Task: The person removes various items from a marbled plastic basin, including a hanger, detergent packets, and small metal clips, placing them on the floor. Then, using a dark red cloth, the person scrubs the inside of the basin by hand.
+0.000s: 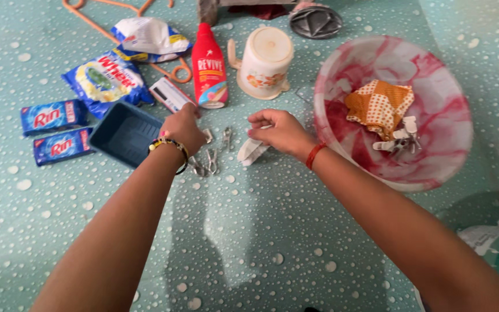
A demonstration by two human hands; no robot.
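Head view, looking down on a green floor covering speckled with pale dots (pixel 261 242). The left hand (pixel 183 128), wearing a beaded wristband, is reaching forward with its fingers curled downward over a loose cluster of small metal clothes clips (pixel 210 157); whether it is actually gripping a clip cannot be told, since the fingertips are hidden behind the back of the hand. The right hand (pixel 278 130), wearing an orange thread at the wrist, is hovering palm-down with fingers partly bent, its fingertips touching or just above a small white folded piece (pixel 252 151) lying just right of the clips; a firm hold is not visible.

Just left of the left hand is lying a dark blue rectangular plastic basket (pixel 121 132), and beyond that two blue wrapped soap bars (pixel 56 130). Behind the hands are lying a blue detergent pouch (pixel 108 80), a red plastic bottle (pixel 209 66) and a cream plastic mug on its side (pixel 264 60). To the right is sitting a pink-and-white marbled plastic tub (pixel 434 75), holding an orange dotted cloth (pixel 379 104) and further metal clips (pixel 402 138).
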